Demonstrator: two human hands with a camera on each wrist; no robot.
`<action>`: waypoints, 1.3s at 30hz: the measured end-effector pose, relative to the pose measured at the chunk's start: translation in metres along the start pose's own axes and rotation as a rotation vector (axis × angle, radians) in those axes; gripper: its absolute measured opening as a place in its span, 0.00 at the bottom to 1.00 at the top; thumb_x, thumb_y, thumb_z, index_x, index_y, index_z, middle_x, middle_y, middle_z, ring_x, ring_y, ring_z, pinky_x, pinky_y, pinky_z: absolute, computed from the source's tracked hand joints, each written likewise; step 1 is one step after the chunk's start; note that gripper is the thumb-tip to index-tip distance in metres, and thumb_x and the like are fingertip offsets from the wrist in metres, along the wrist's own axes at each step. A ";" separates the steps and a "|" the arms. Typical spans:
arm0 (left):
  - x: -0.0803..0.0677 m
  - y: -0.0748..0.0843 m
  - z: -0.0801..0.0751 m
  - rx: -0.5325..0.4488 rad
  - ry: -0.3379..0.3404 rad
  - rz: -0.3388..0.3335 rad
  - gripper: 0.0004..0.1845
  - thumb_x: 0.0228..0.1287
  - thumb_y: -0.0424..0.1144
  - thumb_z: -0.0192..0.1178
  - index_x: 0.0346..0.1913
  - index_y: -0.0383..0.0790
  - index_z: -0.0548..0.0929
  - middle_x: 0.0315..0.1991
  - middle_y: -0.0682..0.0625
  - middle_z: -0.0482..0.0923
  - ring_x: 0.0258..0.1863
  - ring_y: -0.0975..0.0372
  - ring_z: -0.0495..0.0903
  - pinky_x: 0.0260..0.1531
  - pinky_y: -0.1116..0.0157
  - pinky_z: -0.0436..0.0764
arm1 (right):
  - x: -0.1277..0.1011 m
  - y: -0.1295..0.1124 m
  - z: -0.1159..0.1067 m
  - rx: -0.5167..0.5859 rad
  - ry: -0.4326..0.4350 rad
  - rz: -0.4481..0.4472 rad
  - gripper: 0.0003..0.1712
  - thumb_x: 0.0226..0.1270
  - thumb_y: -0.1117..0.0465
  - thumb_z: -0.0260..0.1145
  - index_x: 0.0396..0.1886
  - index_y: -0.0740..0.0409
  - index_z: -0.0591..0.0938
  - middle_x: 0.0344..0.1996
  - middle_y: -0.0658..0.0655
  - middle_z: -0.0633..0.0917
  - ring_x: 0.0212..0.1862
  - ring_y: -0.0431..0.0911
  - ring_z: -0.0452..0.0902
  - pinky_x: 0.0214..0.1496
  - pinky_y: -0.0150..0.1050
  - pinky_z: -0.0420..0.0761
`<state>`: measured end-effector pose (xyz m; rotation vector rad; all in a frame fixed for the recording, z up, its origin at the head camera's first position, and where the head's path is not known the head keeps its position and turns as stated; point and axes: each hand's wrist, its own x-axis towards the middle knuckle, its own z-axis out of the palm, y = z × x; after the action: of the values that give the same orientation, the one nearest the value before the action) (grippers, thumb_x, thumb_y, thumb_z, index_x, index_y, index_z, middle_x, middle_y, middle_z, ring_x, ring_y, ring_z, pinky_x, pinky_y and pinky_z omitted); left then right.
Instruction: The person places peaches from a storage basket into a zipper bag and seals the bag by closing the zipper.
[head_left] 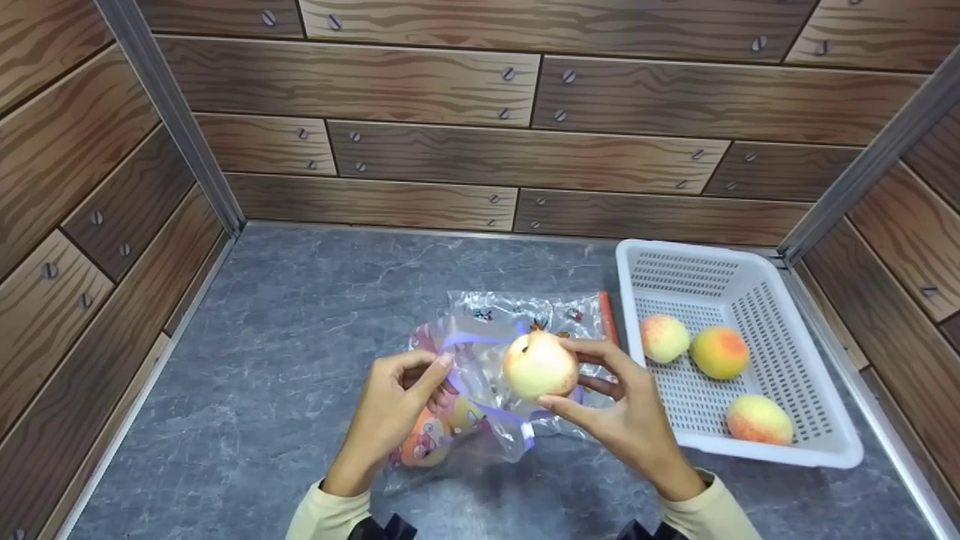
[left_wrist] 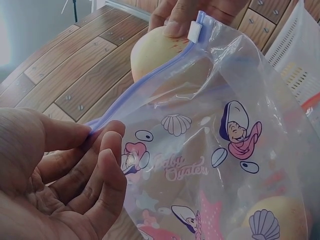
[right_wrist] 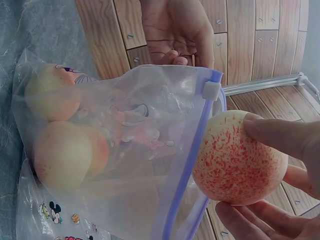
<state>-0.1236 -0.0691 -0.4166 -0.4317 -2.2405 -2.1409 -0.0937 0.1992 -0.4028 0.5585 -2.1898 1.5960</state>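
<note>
A clear zip bag (head_left: pixel 480 390) with cartoon prints and a purple zip strip hangs above the grey counter. My left hand (head_left: pixel 405 390) pinches the bag's zip edge (left_wrist: pixel 100 125) between thumb and fingers. My right hand (head_left: pixel 607 397) grips a pale peach (head_left: pixel 540 365) with red speckles at the bag's mouth, beside the white zip slider (right_wrist: pixel 211 90). Inside the bag lie two peaches (right_wrist: pixel 65 150), seen through the plastic (left_wrist: pixel 200 165).
A white perforated basket (head_left: pixel 780 300) stands at the right with three peaches (head_left: pixel 718 352) in it. A second printed bag (head_left: pixel 540 307) lies flat behind the hands. Wood-pattern walls (head_left: pixel 480 150) close in the counter (head_left: pixel 300 315) on three sides.
</note>
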 end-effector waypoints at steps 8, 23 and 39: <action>0.001 -0.001 0.001 -0.014 0.002 -0.004 0.12 0.73 0.36 0.62 0.33 0.29 0.85 0.23 0.45 0.81 0.22 0.61 0.81 0.26 0.66 0.84 | 0.002 0.003 -0.002 0.159 0.033 -0.049 0.21 0.57 0.82 0.71 0.52 0.71 0.82 0.50 0.70 0.81 0.49 0.50 0.83 0.49 0.43 0.86; 0.001 -0.003 0.002 -0.018 -0.004 0.006 0.13 0.73 0.36 0.61 0.31 0.30 0.84 0.23 0.45 0.81 0.21 0.62 0.79 0.24 0.68 0.82 | 0.013 0.001 -0.035 0.140 0.119 -0.079 0.20 0.57 0.85 0.66 0.51 0.79 0.79 0.45 0.59 0.84 0.46 0.47 0.83 0.48 0.34 0.85; 0.001 -0.003 0.001 -0.014 -0.021 0.013 0.13 0.73 0.36 0.61 0.31 0.30 0.84 0.23 0.44 0.81 0.21 0.62 0.80 0.24 0.66 0.83 | 0.070 0.028 -0.124 -0.533 0.276 -0.051 0.22 0.52 0.81 0.74 0.50 0.72 0.83 0.47 0.63 0.81 0.45 0.41 0.79 0.45 0.18 0.78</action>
<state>-0.1250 -0.0681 -0.4198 -0.4695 -2.2285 -2.1572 -0.1600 0.3187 -0.3537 0.2149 -2.2311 0.9313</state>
